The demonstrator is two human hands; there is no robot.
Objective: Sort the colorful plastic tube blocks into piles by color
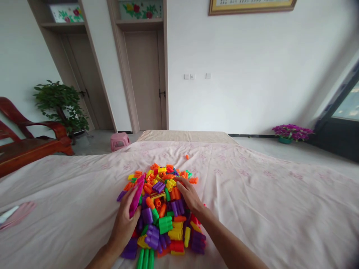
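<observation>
A heap of colourful plastic building blocks (165,225) lies on the cloth in front of me, in purple, green, yellow, orange and red. My left hand (127,216) is at the heap's left side, its fingers closed around a bright pink, flat, pointed thing (136,197) whose kind I cannot make out. At the right side, my right hand (189,192) reaches over the blocks with fingers stretched out. Its fingertips are at a yellow block (170,184) and some orange ones; no block is clearly gripped in it.
A pale flowered cloth (241,201) covers the surface under the blocks. One orange block (187,157) lies apart beyond the heap. At the far left edge is a pink and white item (18,215). Past the surface stand a pink stool (120,141) and a wooden chair (36,138).
</observation>
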